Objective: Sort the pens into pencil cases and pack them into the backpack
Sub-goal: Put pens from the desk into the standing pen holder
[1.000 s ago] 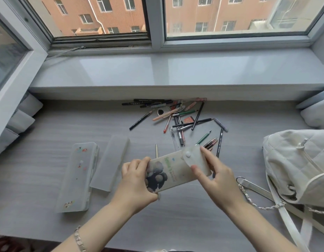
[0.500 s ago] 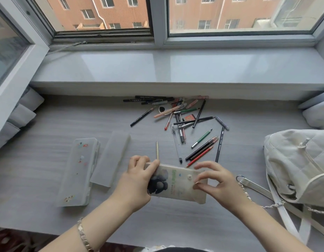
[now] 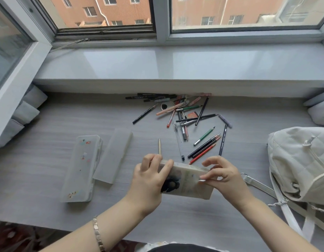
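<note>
Pouch (image 3: 191, 187) seems soft, light, probably floppy; left hand (image 3: 148, 182) grips one end, right hand (image 3: 224, 177) pinches the other, sensibly supporting both.

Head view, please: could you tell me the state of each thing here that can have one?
soft case: held at both ends; flap too blurred to judge.
left grip: curled round the soft case's left end.
right grip: pinching the soft case's right end.
clear case: shut, lying flat.
frosted case: lying flat beside the clear case.
pens: loose, scattered outside the cases.
backpack: lying at the right; opening unseen.
</note>
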A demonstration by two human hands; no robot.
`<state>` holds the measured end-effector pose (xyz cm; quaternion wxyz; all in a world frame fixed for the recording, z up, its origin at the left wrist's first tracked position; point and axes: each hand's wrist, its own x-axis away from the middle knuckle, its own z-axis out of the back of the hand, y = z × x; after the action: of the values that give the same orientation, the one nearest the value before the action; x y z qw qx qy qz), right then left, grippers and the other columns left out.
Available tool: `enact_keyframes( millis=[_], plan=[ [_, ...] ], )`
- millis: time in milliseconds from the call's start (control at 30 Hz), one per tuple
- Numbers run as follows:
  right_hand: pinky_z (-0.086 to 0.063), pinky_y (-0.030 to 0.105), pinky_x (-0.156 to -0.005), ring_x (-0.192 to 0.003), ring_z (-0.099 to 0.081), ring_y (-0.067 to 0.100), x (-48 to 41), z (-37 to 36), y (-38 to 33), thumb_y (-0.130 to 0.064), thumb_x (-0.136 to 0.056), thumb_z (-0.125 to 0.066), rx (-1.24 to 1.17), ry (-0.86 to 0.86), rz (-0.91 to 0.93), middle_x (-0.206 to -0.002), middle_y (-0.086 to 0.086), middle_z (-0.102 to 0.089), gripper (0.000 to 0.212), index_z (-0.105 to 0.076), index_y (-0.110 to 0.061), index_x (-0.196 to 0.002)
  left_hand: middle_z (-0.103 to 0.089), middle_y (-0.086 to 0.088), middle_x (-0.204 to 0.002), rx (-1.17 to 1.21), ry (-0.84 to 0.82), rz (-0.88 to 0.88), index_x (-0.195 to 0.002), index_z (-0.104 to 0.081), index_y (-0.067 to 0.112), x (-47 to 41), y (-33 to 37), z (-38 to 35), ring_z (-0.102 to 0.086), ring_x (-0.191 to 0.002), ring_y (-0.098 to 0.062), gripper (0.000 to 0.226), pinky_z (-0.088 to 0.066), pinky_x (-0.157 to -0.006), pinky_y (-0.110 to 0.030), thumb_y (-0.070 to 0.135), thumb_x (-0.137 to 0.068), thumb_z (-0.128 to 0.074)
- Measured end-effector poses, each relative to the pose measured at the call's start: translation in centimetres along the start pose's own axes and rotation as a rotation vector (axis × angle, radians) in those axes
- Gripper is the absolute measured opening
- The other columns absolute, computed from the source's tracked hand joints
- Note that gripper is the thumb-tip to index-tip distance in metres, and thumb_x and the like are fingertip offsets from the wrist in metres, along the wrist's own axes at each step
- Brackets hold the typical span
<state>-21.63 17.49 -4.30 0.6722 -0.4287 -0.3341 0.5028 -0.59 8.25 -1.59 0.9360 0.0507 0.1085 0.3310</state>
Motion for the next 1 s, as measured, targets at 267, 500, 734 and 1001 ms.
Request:
enact_keyframes(
  millis=[267,500,734,1001],
  plan=[
    [-0.044,0.003,-0.072,-0.086,-0.062,-0.006,-0.5,1.0,-0.9,-0.002,-0.053,-0.086,0.011,0.006,-0.025,-0.086,-0.034,-0.067,0.046,-0.062,-0.039,-0.063,-0.042,-0.006,-0.109,-0.005,0.183,-0.038,-0.110,-0.049,0.016,0.8,0.6,0.0,-0.041,-0.101,-0.026,0.058,-0.049,-0.069,-0.035,0.001,-0.054,-0.046],
    [-0.042,0.002,-0.078,-0.091,-0.058,-0.017,-0.6,1.2,-1.7,-0.023,-0.062,-0.075,0.127,-0.186,-0.012,-0.087,-0.049,-0.058,0.038,-0.068,-0.027,-0.100,-0.044,-0.009,-0.110,-0.082,0.294,-0.091,-0.111,-0.050,0.015,0.9,0.5,-0.3,-0.042,-0.104,-0.027,0.054,-0.038,-0.083,-0.040,-0.001,-0.061,-0.039],
    [-0.041,0.003,-0.064,-0.070,-0.060,-0.011,-1.3,1.3,-2.1,-0.001,-0.053,-0.086,0.013,-0.243,-0.115,-0.067,-0.030,-0.067,0.043,-0.065,-0.034,-0.070,-0.045,-0.009,-0.112,-0.090,0.352,-0.151,-0.111,-0.052,0.016,1.5,-0.2,-0.4,-0.044,-0.105,-0.027,0.051,-0.040,-0.085,-0.042,-0.003,-0.064,-0.043],
    [-0.041,0.005,-0.088,-0.102,-0.058,-0.005,-2.5,0.3,-3.8,-0.049,-0.063,-0.068,0.035,-0.104,0.038,-0.109,-0.032,-0.061,0.026,-0.066,-0.056,-0.088,-0.054,-0.001,-0.101,0.094,0.094,0.164,-0.113,-0.048,0.021,1.6,-1.4,0.8,-0.039,-0.093,-0.021,0.080,-0.054,-0.060,-0.034,0.024,-0.036,-0.067]
  ],
)
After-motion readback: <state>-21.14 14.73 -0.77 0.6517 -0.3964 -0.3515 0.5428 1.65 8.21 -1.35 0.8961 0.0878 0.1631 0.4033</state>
